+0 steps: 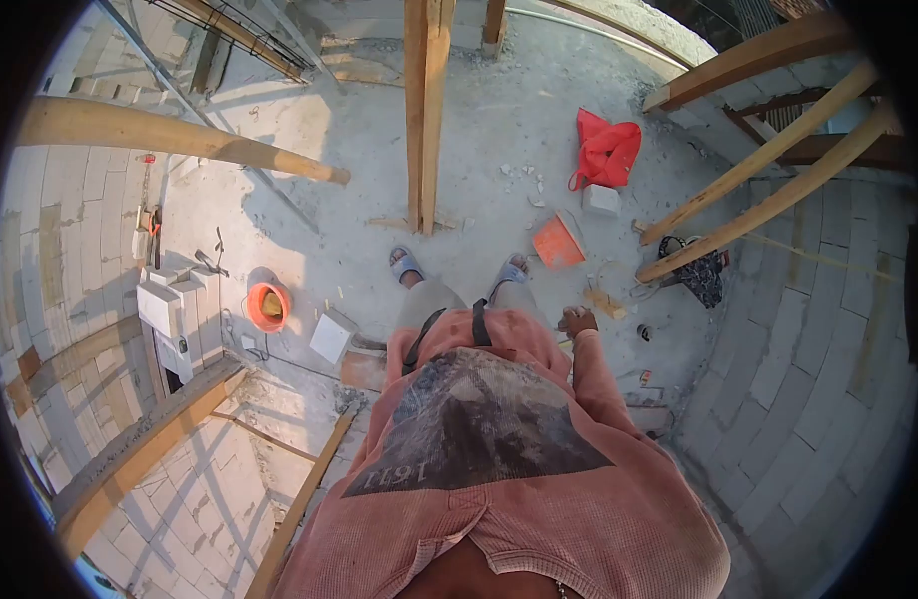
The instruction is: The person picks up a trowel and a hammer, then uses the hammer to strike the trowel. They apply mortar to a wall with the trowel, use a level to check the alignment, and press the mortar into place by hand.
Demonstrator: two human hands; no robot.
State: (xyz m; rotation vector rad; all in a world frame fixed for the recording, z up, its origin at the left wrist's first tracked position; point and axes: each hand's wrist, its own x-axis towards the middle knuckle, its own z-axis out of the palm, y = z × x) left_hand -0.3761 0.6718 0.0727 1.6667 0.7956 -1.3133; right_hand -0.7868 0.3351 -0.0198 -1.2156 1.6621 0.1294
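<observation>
My right hand (577,320) hangs beside my right hip with its fingers curled in. A thin yellowish bit shows just below it, but what the fingers hold, if anything, I cannot make out. My left hand is out of sight. Nearest to the right hand on the floor lies a small tan piece (606,303). Ahead of it is an orange bucket (559,243), seemingly on its side. To my left are a pale block (332,335) and a reddish-brown slab (362,370).
Wooden posts (426,120) rise ahead, and slanted poles (758,150) lean at the right. Another orange bucket (256,303) stands left. A red bag (607,150) lies by a white block (601,201). At lower left, a wooden beam (150,459) borders an opening. Block walls (798,369) flank me.
</observation>
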